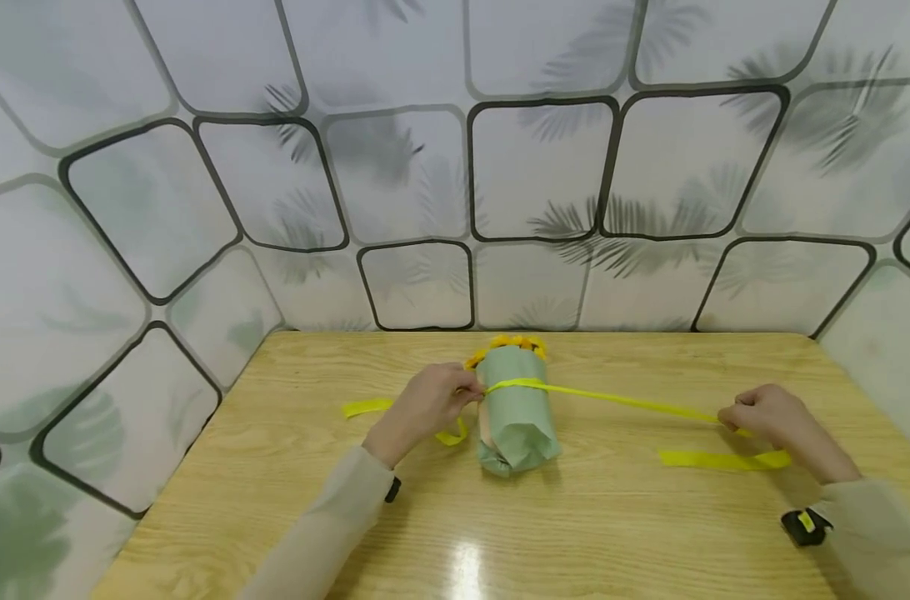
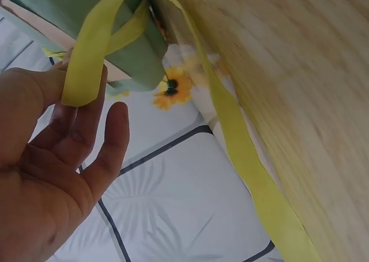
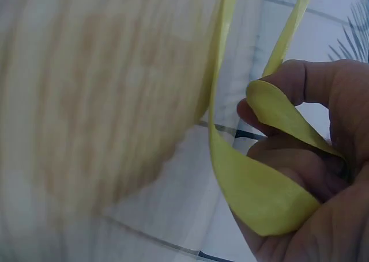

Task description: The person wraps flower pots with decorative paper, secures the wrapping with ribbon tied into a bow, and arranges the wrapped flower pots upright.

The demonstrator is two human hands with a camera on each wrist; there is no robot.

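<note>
A flower bouquet in pale green wrapping paper (image 1: 518, 417) lies on the table, its yellow sunflowers (image 2: 172, 89) at the far end. Yellow ribbon (image 1: 627, 401) passes across the paper. At the bouquet's left side, my left hand (image 1: 428, 407) pinches the ribbon between thumb and fingers; in the left wrist view a loose length loops away over it. Far to the right, my right hand (image 1: 777, 419) grips the other side of the ribbon, which runs straight from the bouquet. Its spare length curls through the palm in the right wrist view.
The wooden table (image 1: 612, 525) stretches around the bouquet and reaches a patterned curtain (image 1: 537, 167) at the back and sides. One ribbon tail (image 1: 713, 461) hangs below the right hand, and another ribbon end (image 1: 367, 407) lies left of the left hand.
</note>
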